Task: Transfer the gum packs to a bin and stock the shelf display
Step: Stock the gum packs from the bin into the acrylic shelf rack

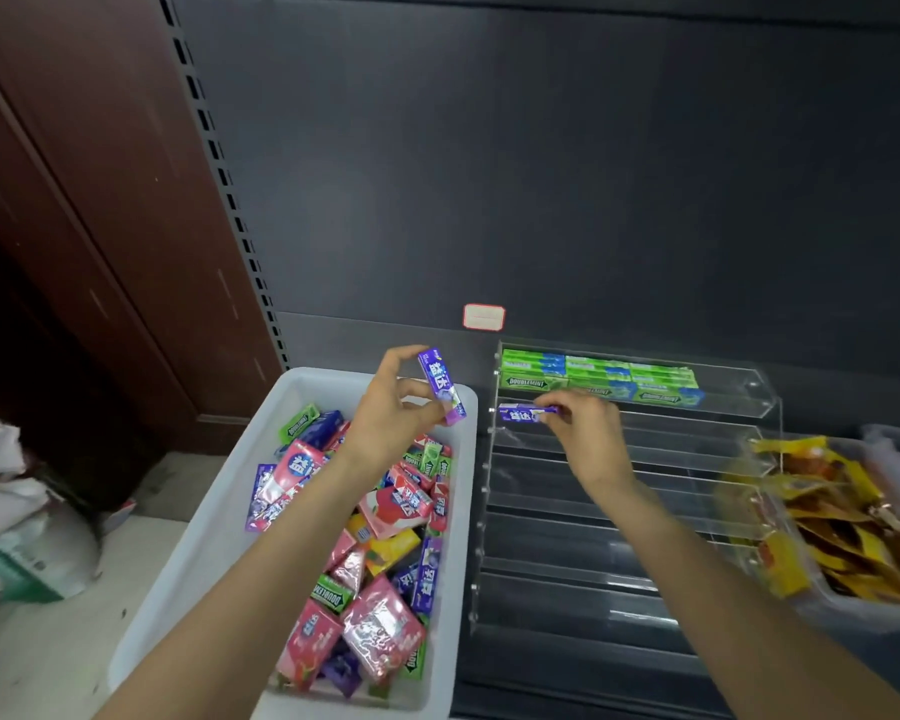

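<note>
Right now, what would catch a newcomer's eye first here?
The white bin at lower left, heaped with bright gum packs. Above it the left hand pinches a purple pack, while the right hand sets another purple pack on the clear rack's second tier, under a row of green packs.

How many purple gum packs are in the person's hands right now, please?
2. The left hand holds one purple pack above the bin; the right hand pinches another at the rack's second tier.

Mixed gum packs [385,517] heaped in white bin [219,517] — loose
</note>
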The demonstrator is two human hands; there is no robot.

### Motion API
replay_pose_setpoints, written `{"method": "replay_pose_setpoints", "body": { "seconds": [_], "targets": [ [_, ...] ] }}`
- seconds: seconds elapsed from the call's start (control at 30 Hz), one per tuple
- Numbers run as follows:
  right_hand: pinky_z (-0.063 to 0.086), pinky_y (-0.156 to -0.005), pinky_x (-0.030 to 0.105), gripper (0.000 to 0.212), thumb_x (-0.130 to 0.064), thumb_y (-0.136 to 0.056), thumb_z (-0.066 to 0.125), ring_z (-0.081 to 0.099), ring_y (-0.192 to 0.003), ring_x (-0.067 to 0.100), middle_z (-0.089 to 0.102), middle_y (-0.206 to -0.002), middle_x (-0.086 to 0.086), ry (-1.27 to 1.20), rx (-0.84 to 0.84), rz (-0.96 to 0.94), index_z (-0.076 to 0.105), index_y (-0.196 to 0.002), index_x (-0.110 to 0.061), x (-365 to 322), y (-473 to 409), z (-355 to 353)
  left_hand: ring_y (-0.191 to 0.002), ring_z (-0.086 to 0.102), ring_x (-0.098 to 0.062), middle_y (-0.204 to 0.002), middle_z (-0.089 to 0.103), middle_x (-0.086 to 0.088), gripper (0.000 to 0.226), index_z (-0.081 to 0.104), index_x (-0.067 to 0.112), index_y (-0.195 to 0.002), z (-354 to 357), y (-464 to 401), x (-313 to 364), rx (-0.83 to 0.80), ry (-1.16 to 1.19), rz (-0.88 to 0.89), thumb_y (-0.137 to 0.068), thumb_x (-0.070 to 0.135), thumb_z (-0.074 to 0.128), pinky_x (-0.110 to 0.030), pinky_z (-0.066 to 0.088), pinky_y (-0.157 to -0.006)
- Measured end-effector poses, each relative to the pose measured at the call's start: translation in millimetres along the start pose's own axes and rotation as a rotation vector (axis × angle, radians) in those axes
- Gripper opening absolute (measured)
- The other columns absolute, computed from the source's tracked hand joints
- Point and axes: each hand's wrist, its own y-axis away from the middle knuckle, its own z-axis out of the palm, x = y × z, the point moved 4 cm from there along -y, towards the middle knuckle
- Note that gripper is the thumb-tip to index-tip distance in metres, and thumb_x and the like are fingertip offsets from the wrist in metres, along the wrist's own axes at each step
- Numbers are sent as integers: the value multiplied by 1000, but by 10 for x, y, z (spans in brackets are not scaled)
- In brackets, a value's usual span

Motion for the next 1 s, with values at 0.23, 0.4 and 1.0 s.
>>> {"method": "replay_pose_setpoints", "body": {
  "seconds": [0.23,0.4,1.0],
  "targets": [
    [50,-89,28,17,-5,-86,64,58,-93,19,62,-101,10,155,-45,-20,71,-101,-3,60,-3,91,-98,64,-22,-102,66,-8,56,43,32,-121,44,-3,-67,5,18,2,-79,11,73,-39,55,-85],
    [47,-85,22,18,-13,-92,57,58,-92,16,60,-105,8,226,-151,-36,71,-102,-7,37,-22,50,-95,64,-17,-102,65,-4,54,42,32,-118,113,8,-66,9,3,6,-79,10,72,-23,53,-75],
    [49,-73,16,26,-10,-81,70,59,-77,5,64,-84,-9,-234,-66,69,70,-107,-11,-116,21,-284,-104,58,-12,-115,60,2,49,42,26,-134,509,-73,-12,-67,-182,87,-90,13,59,-15,51,-69]
  ]
}}
